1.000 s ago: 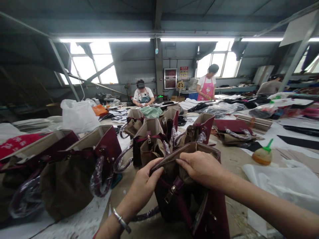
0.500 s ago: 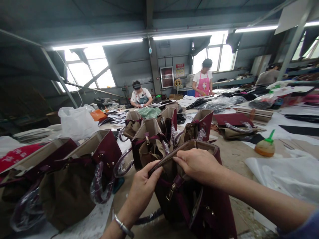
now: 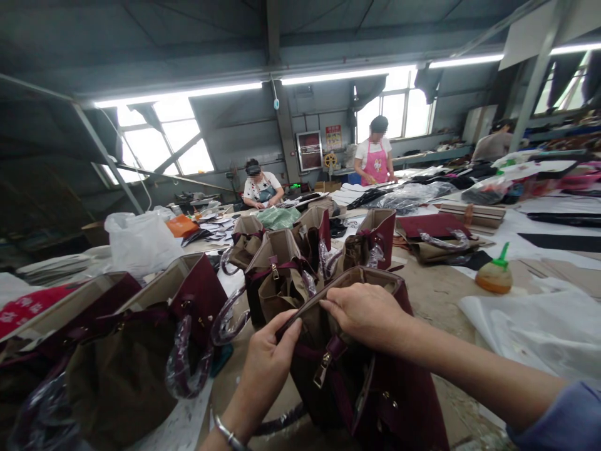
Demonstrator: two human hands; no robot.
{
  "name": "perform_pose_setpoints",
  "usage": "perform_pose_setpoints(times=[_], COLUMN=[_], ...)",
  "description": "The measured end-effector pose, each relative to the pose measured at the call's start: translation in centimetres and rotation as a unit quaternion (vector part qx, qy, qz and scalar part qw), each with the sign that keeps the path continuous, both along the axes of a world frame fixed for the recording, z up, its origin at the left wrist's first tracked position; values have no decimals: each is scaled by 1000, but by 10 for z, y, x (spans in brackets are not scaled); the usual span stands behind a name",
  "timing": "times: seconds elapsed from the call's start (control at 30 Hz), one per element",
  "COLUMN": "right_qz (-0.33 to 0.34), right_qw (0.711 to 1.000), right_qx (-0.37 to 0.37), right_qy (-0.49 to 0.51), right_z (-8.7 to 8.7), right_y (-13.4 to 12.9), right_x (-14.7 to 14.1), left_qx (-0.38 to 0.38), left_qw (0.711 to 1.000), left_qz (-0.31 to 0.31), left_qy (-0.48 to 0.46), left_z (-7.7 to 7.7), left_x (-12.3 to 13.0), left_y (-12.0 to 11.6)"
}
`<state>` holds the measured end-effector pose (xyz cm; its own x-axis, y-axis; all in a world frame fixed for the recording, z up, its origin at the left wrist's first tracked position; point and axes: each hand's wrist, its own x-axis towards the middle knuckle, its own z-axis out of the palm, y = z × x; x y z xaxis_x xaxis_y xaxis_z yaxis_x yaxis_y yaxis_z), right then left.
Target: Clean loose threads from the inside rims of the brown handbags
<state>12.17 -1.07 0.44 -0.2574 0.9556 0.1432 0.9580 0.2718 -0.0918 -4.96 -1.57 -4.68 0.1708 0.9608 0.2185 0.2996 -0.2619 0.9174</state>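
Note:
In front of me stands a maroon handbag [image 3: 399,388] with a beige lining and a gold zipper pull [image 3: 322,369] hanging at its mouth. My left hand [image 3: 272,347] pinches the left end of the bag's top edge between thumb and fingers. Farther right along the same edge, my right hand [image 3: 361,313] grips the rim, its thumb on the inner side. Part of the rim is hidden under the fingers. Just beyond is another open handbag [image 3: 277,250], and a plastic-wrapped handle [image 3: 230,319] lies to the left of my hands.
More maroon and olive handbags [image 3: 201,285] stand on the left. A glue bottle [image 3: 495,275] with a green nozzle and clear plastic sheeting [image 3: 526,326] are on the right. Across the table, one person [image 3: 263,188] sits and another in a pink apron [image 3: 375,164] stands.
The view has shifted slightly, so the background sits a little more to the left. Both hands keep their hold on the bag's edge, with little visible movement.

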Motion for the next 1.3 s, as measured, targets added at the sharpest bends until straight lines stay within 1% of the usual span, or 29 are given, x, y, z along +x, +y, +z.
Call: perform_pose_setpoints(times=[0.17, 0.43, 0.6, 0.7, 0.83, 1.0, 1.3], right_qz=[-3, 2, 1, 3, 6, 2, 1], right_qw=[1000, 1000, 1000, 1000, 1000, 1000, 1000], right_qx=[-1, 23, 18, 18, 26, 21, 28], right_qy=[4, 1, -1, -1, -2, -3, 2], right_z=[1, -1, -1, 0, 0, 0, -1], right_y=[-1, -1, -2, -3, -4, -4, -4], right_x=[0, 2, 1, 0, 0, 0, 1], left_qx=[0, 13, -7, -3, 3, -14, -27], left_qw=[1000, 999, 1000, 1000, 1000, 1000, 999], left_qz=[-4, -5, 0, -9, -2, -20, -27], left_qy=[9, 38, 26, 19, 22, -2, -16], left_z=[2, 1, 0, 1, 2, 3, 5], left_x=[0, -1, -2, -2, 0, 2, 3], left_y=[-1, -1, 1, 0, -2, -3, -2])
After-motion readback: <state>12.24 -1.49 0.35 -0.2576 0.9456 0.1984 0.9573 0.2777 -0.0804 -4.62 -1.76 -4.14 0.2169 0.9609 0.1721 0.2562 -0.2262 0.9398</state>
